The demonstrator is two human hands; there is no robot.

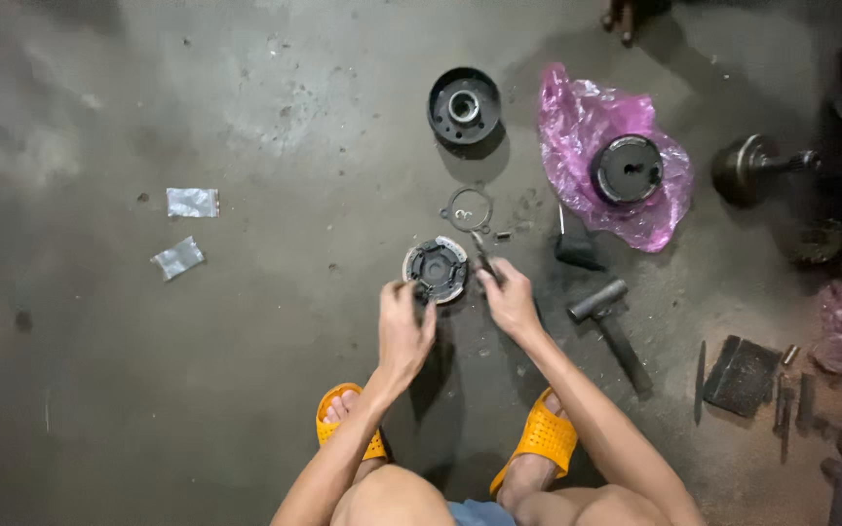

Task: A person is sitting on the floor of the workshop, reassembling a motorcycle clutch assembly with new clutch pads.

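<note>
Head view: we squat over a round grey metal clutch disc [436, 269] lying on the concrete floor [246, 370] before our orange sandals [538, 433]; our left hand [403, 326] pinches its near edge, our right hand [509, 300] is closed around a thin dark tool [484, 255] beside it

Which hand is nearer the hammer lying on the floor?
The right hand. It sits just left of the hammer in the picture, holding a thin tool beside the round clutch part. The left hand is farther off, on the part's other side.
</note>
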